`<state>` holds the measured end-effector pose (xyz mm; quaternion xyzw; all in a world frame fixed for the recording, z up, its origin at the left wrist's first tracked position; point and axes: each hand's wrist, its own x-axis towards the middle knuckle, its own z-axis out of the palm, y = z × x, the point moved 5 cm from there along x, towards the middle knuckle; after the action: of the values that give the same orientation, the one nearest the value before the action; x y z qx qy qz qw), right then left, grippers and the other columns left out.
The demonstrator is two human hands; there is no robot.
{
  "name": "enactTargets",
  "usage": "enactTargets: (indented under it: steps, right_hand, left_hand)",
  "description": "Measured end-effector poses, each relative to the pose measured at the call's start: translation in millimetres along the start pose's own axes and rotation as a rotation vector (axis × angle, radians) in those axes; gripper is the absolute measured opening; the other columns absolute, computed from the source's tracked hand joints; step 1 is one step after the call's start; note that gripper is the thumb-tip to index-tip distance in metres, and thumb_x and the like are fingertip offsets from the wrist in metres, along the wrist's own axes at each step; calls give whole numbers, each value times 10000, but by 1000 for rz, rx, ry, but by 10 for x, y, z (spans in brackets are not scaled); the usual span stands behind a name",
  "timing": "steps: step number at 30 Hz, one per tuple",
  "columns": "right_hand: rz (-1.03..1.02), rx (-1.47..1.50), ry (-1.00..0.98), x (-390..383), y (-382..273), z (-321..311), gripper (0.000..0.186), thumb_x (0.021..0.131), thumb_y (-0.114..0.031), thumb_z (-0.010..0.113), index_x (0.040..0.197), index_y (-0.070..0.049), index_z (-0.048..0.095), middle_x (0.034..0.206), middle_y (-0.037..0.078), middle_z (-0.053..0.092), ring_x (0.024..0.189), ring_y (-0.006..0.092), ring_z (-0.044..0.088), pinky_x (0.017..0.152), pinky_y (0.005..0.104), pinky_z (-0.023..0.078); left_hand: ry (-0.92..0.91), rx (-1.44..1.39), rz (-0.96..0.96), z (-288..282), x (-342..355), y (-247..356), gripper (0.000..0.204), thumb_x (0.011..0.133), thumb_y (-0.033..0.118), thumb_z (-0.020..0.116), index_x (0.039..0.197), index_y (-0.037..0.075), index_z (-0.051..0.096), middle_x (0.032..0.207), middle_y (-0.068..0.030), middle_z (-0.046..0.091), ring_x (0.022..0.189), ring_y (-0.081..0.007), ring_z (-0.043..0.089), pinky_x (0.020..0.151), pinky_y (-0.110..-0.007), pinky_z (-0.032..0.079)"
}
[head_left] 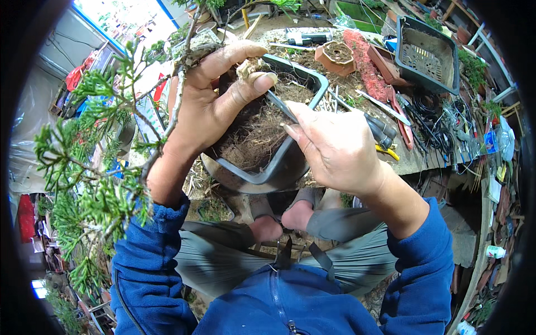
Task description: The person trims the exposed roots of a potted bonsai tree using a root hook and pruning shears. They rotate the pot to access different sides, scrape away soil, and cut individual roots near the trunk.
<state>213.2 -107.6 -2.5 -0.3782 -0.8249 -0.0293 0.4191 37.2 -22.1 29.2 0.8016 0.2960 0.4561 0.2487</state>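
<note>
My left hand (215, 97) is wrapped round the pale, knobbly root base (248, 68) of a small conifer, whose leafy branches (92, 156) hang down the left side. My right hand (335, 148) is closed on a slim dark metal tool (280, 106), its far end at the root base beside my left thumb. Beneath both hands sits a dark square pot (258, 178) with brown soil and fine roots (243, 142) inside.
An octagonal terracotta pot (339, 58), reddish material (360, 53), a dark plastic basket (424, 58), shears (402, 134) and tangled cables (432, 131) crowd the bench (424, 162). My bare-heeled feet (265, 226) and crossed legs are below its front edge.
</note>
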Motion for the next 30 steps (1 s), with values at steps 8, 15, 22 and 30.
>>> enactTargets:
  steps: [8, 15, 22, 30]
  right_hand:
    - [-115, 58, 36, -56, -75, -48, 405, 841, 16, 751, 1231, 90, 666, 806, 156, 704, 609, 296, 671, 523, 365, 522]
    - [715, 784, -241, -59, -51, -125, 312, 1035, -80, 584, 1292, 75, 670, 659, 8, 606, 444, 34, 498, 421, 197, 387]
    - [900, 992, -231, 108, -61, -46, 316, 1037, -117, 598, 1279, 72, 675, 660, 34, 625, 436, 65, 521, 415, 206, 387]
    - [624, 717, -79, -2, -72, 109, 284, 1025, -91, 626, 1262, 52, 693, 666, 16, 620, 463, 49, 526, 448, 215, 420]
  left_hand:
    - [-166, -12, 68, -70, 24, 49, 670, 838, 355, 849, 1391, 44, 631, 1258, -118, 698, 1187, -206, 638, 1032, -350, 489]
    - [-250, -246, -1, -54, 5, -70, 773, 825, 274, 647, 1496, -78, 490, 1434, -191, 606, 1303, -260, 596, 1155, -380, 414]
    - [-172, -82, 63, -55, 39, -10, 527, 860, 133, 626, 1367, -10, 645, 1257, -109, 703, 1148, -170, 648, 1033, -316, 488]
    - [-20, 14, 187, 15, 29, -31, 308, 960, 151, 781, 1234, 22, 722, 1065, -41, 747, 967, -88, 672, 871, -256, 546]
